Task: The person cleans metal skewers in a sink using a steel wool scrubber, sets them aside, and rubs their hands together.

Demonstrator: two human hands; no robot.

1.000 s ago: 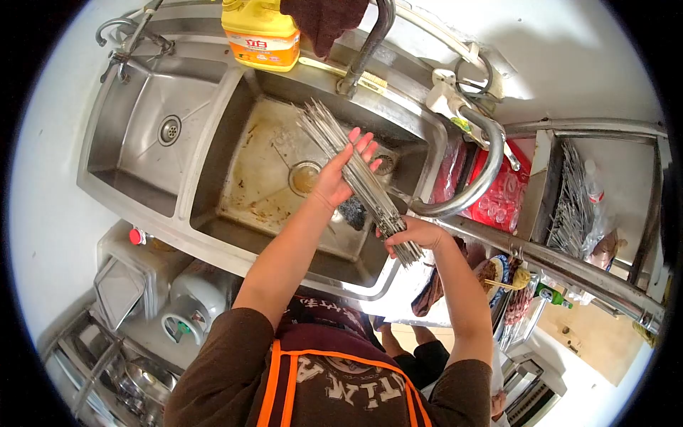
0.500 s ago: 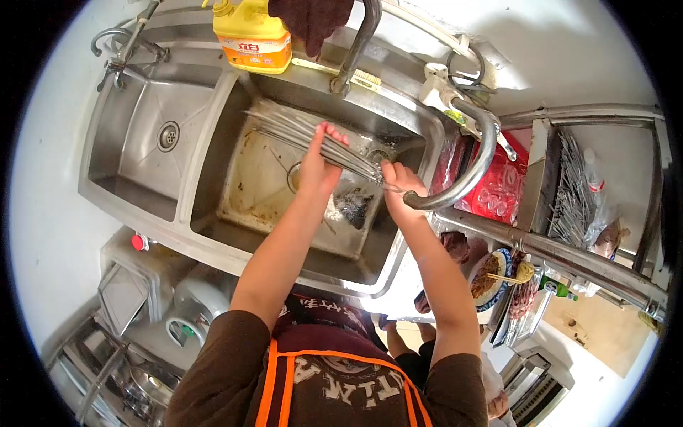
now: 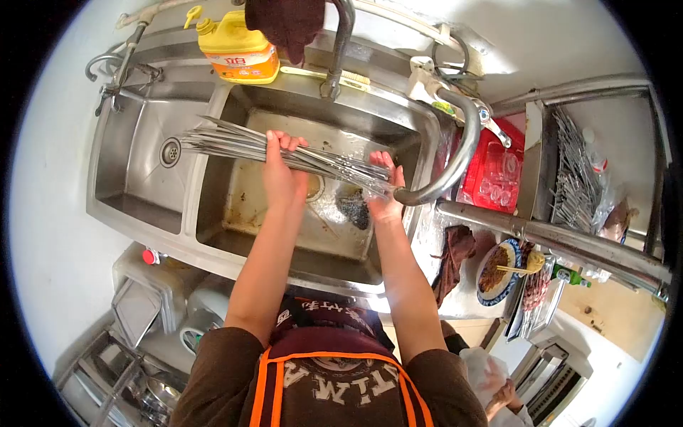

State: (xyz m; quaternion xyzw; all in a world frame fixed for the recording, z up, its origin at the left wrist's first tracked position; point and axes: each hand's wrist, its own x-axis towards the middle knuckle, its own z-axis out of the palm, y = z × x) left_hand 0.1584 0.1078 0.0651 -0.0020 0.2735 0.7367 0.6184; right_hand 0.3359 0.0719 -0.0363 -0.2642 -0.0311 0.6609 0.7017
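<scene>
A bundle of long thin metal skewers (image 3: 235,142) lies nearly level above the right sink basin (image 3: 235,206), its left end over the divider. My left hand (image 3: 283,167) is closed round the middle of the bundle. At the right end of the skewers, my right hand (image 3: 386,188) is open, palm up, fingers stretched out beside the tips. Just right of that palm is the mouth of a curved metal faucet (image 3: 466,160), with what looks like water at the skewer tips. Below, a dark scouring pad (image 3: 353,208) lies on the wet basin floor.
Behind the basin stand a yellow detergent jug (image 3: 238,53), a brush (image 3: 356,80) and a hanging dark cloth (image 3: 288,25). At right are a red tray (image 3: 494,174), more skewers (image 3: 573,178), a metal rail (image 3: 555,245) and a plate of food (image 3: 498,274). Another person's hand (image 3: 504,398) shows lower right.
The skewer bundle has shifted left and turned closer to level, moving with my left hand. My right hand has opened from its grip on the skewer ends and turned palm up.
</scene>
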